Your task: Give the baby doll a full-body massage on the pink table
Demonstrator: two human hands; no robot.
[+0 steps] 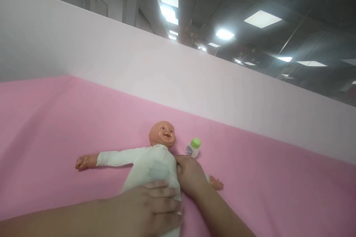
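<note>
A baby doll with a hard plastic head and a white cloth body lies face up on the pink sheet. My left hand rests flat across its belly, fingers stretched out and slightly blurred. At the side of the doll's chest, my right hand is closed around its upper arm near the shoulder. That doll's hand shows beyond my wrist. Just past my right knuckles is a small clear bottle with a green cap. The doll's legs are hidden or out of frame.
The pink sheet covers the surface under the doll, with a few creases. A low white wall runs behind it. Above are a white door and lit ceiling panels.
</note>
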